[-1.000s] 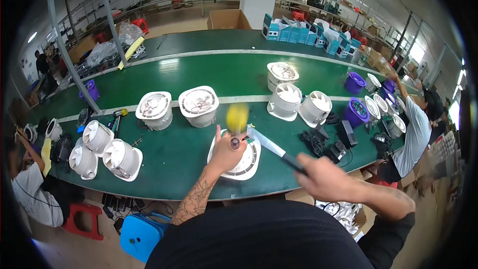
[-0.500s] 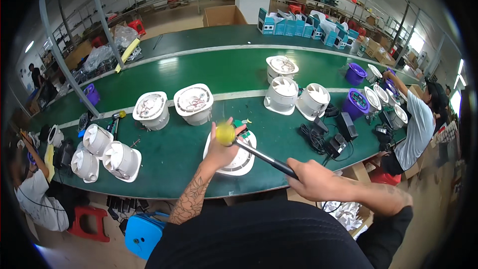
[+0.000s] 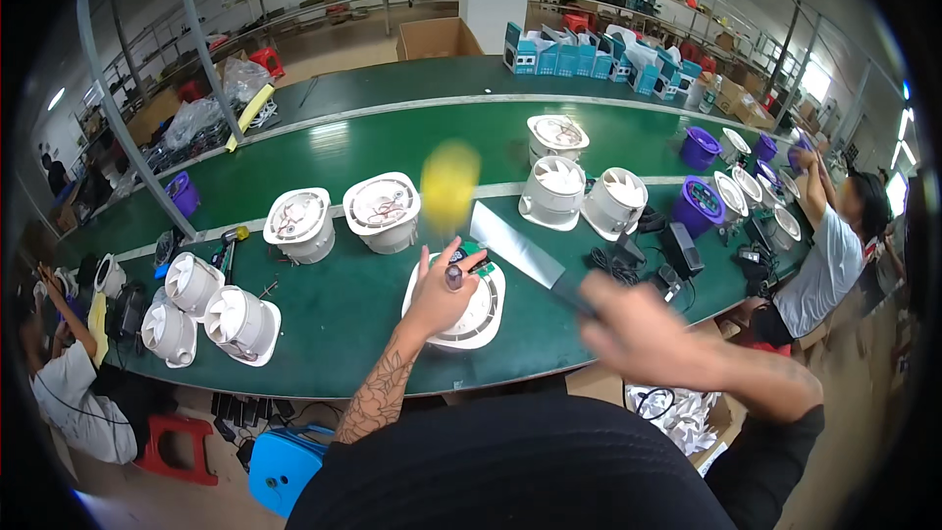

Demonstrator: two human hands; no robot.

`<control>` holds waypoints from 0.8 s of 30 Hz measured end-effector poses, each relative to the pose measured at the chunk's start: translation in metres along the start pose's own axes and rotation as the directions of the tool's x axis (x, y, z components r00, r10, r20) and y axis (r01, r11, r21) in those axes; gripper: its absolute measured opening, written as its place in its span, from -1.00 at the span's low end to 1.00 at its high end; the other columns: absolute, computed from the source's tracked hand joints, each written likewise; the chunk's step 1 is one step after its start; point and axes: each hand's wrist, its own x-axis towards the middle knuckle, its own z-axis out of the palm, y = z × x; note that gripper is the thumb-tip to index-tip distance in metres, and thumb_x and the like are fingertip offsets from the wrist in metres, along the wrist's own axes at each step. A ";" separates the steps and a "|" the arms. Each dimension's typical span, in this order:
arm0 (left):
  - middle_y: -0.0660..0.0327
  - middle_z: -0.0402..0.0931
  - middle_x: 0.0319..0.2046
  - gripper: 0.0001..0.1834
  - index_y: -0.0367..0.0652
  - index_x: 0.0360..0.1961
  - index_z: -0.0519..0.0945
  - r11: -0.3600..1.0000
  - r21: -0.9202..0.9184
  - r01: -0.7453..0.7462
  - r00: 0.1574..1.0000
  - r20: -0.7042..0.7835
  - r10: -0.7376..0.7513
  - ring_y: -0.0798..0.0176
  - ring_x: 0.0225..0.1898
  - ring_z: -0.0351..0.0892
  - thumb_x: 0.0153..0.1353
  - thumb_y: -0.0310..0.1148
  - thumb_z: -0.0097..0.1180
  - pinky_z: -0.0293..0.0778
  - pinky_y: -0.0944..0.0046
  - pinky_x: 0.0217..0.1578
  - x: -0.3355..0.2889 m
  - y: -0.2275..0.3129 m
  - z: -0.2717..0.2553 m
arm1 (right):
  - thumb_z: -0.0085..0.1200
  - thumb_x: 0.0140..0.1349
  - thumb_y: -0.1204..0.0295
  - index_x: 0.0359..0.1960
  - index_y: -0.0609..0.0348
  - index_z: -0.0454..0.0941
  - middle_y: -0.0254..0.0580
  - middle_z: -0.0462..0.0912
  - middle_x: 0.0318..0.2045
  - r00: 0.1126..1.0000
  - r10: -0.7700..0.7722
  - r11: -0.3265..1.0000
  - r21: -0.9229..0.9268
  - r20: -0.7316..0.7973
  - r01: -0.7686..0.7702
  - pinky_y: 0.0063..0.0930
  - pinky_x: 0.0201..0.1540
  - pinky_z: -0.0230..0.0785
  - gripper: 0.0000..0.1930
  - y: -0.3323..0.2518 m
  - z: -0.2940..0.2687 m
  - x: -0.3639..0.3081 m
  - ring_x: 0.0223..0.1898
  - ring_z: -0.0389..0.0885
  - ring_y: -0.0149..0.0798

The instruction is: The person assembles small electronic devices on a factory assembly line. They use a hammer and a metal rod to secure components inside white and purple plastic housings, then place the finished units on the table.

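A mallet with a yellow head [image 3: 450, 186], smeared by motion, is raised above and beyond my left hand. My right hand [image 3: 638, 329] is closed round the dark grip of its handle. My left hand [image 3: 438, 296] is closed round a short upright rod [image 3: 453, 278], whose rounded top shows between the fingers; its lower end is hidden. Beneath that hand lies a white round fan housing [image 3: 483, 322] with a squarish flange, flat on the workbench. A green circuit board [image 3: 483, 269] shows at its far side, by my fingertips.
Two white fan housings with wires [image 3: 381, 204] stand ahead to the left. Several fan units with blades [image 3: 235, 319] stand farther left. To the right are white fans [image 3: 554, 191], black power adapters [image 3: 681, 249] and purple housings [image 3: 699, 204]. Co-workers sit at both sides.
The mallet head has lifted off from over my left hand and swung up and away. My right hand has moved slightly right and up; my left hand stays on the rod.
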 end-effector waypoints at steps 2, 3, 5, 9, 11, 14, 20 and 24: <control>0.16 0.55 0.02 -0.59 -0.01 0.11 0.52 0.992 -0.125 0.017 1.000 -0.016 -0.019 0.10 0.29 0.25 0.26 -0.24 -0.07 -0.35 -0.17 0.38 0.005 0.001 0.002 | -0.01 0.22 0.43 -0.33 0.33 0.32 0.22 0.49 -0.67 0.987 -0.157 0.986 -0.057 -0.030 0.156 -0.01 -0.48 0.35 -0.81 0.020 0.016 -0.009 -0.58 0.51 0.27; 0.19 0.58 -0.02 -0.61 -0.02 0.09 0.54 0.991 0.126 -0.055 0.998 -0.020 0.058 0.08 0.30 0.23 0.25 -0.21 -0.05 -0.34 -0.19 0.38 0.008 -0.012 0.006 | -0.01 0.22 0.44 -0.33 0.33 0.32 0.22 0.49 -0.67 0.991 -0.108 0.993 -0.064 -0.076 0.103 -0.02 -0.48 0.35 -0.82 0.008 0.000 -0.008 -0.58 0.51 0.27; 0.14 0.57 -0.01 -0.62 -0.04 0.06 0.56 0.998 0.019 -0.065 0.998 -0.008 0.065 0.06 0.34 0.17 0.24 -0.22 0.00 -0.34 -0.22 0.37 0.005 -0.005 -0.002 | -0.02 0.21 0.44 -0.33 0.33 0.32 0.20 0.48 -0.68 0.990 0.032 0.999 0.015 -0.135 -0.030 -0.04 -0.48 0.36 -0.82 -0.022 -0.022 -0.017 -0.58 0.52 0.26; 0.10 0.58 -0.02 -0.70 -0.12 -0.42 0.61 0.997 -0.044 -0.058 0.993 -0.108 0.053 -0.01 0.36 0.16 0.12 -0.09 0.26 -0.44 -0.28 0.33 -0.002 -0.005 -0.011 | -0.02 0.21 0.45 -0.33 0.33 0.34 0.17 0.48 -0.70 0.998 -0.028 0.992 0.121 -0.052 0.034 -0.06 -0.50 0.34 -0.84 -0.023 -0.024 -0.023 -0.59 0.52 0.22; 0.17 0.62 -0.17 -0.63 -0.09 -0.55 0.55 0.981 -0.123 -0.151 0.982 -0.131 0.135 0.05 0.21 0.38 0.02 -0.04 0.34 -0.49 -0.28 0.32 -0.001 0.004 -0.014 | -0.04 0.24 0.42 -0.29 0.31 0.38 0.16 0.49 -0.69 0.992 -0.116 0.989 0.089 -0.053 0.120 -0.08 -0.50 0.34 -0.84 -0.007 -0.013 -0.028 -0.62 0.51 0.19; 0.31 0.56 -0.40 -0.71 -0.05 -0.53 0.58 0.973 -0.194 -0.127 0.991 -0.072 0.114 0.24 -0.18 0.51 0.02 -0.09 0.34 -0.42 -0.24 0.33 0.002 0.007 -0.013 | -0.04 0.26 0.40 -0.29 0.32 0.39 0.17 0.50 -0.67 1.000 -0.028 0.992 0.127 -0.004 0.028 -0.07 -0.48 0.35 -0.81 0.005 -0.001 -0.023 -0.60 0.52 0.18; 0.28 0.63 -0.27 -0.84 -0.02 -0.27 0.68 0.929 -0.363 0.073 0.986 -0.115 -0.122 0.22 -0.07 0.54 0.20 -0.30 0.10 -0.30 -0.16 0.34 0.006 0.011 0.000 | -0.02 0.27 0.38 -0.29 0.31 0.37 0.15 0.50 -0.67 0.996 -0.022 0.997 0.069 0.082 0.016 -0.07 -0.49 0.33 -0.80 0.025 0.004 -0.010 -0.60 0.54 0.15; 0.35 0.65 -0.16 -0.74 -0.01 -0.09 0.67 0.990 -0.134 -0.035 0.990 -0.142 0.016 0.21 0.09 0.46 0.24 -0.32 0.03 -0.33 -0.15 0.36 0.007 -0.002 -0.001 | 0.01 0.25 0.42 -0.33 0.30 0.31 0.11 0.46 -0.71 0.987 -0.123 0.984 0.117 -0.104 0.135 -0.11 -0.56 0.30 -0.81 0.000 -0.019 -0.016 -0.66 0.51 0.12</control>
